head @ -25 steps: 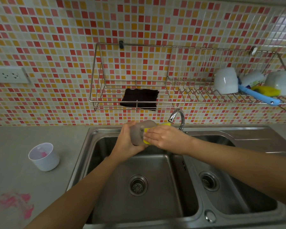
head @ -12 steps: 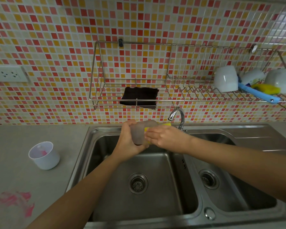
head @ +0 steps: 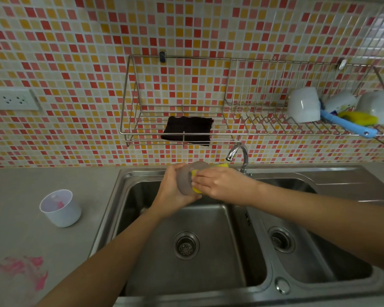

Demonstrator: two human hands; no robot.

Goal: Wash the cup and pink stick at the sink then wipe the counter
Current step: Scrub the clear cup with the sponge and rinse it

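Note:
Over the left basin of the steel sink (head: pixel 111 213), my left hand (head: pixel 171 191) grips a grey rounded object (head: pixel 184 182) that looks like a cup. My right hand (head: pixel 222 185) presses a yellow sponge (head: pixel 196 190) against it, just below the faucet (head: pixel 237 151). No water is visibly running. A white cup (head: pixel 62 211) with pink residue inside stands on the grey counter to the left of the sink. I cannot make out a pink stick.
A pink smear (head: pixel 24 269) marks the counter at the front left. On the wall rack (head: pixel 129 103) lie a black cloth (head: pixel 187 129), upturned white cups (head: pixel 303 105) and a blue brush (head: pixel 346 127). A power outlet (head: pixel 11 99) sits at far left.
Both hands stay over the left basin. My right hand with the sponge has shifted slightly across the grey object. Nothing on the counter has moved.

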